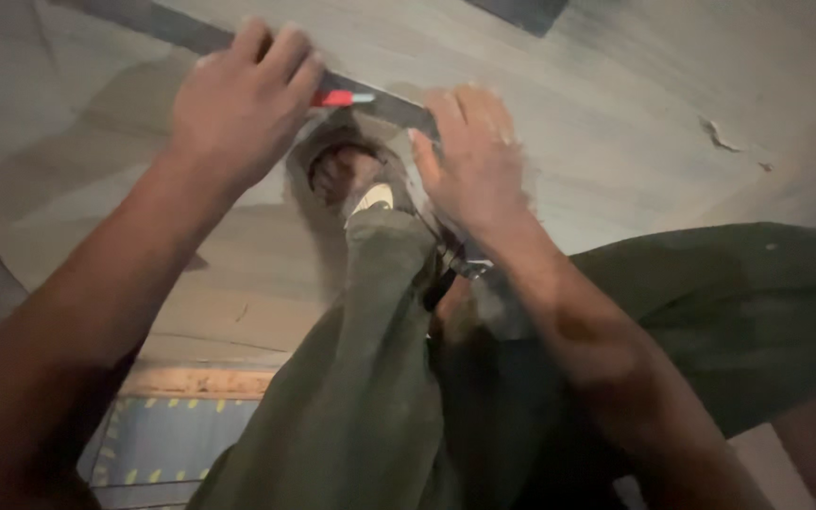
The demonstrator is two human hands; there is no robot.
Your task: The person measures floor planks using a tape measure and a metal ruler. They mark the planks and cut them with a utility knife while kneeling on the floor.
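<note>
Left hand (238, 99), seen from above: fingers curled and pressed together around a slim red-bodied marking tool with a pale tip (340, 97), whose red end projects rightward from under the fingertips. The tool's tip lies against a long dark flat straightedge strip (181, 33), which crosses the pale grey board surface (616, 123) obliquely from the upper left edge toward the centre.

Right hand (472, 156): palm down, fingers spread slightly and pressed flat on the same dark strip, just to the right of the tool's tip; it holds nothing between the fingers, though motion blur leaves the exact contact of the fingertips uncertain.

Between the two hands, and a little nearer the viewer, the person's foot in an open sandal (351, 179) rests on the board surface, at the end of an olive-green trouser leg (361, 378) that fills the lower centre. A dark strap with a small metal buckle (455, 264) hangs beside the right wrist.

Outward: a small chipped mark (720, 137) shows near the board's right edge. At the board's near left edge a raw wooden border (200, 382) is visible, and below it a blue patterned mat with yellow marks (158, 439).
</note>
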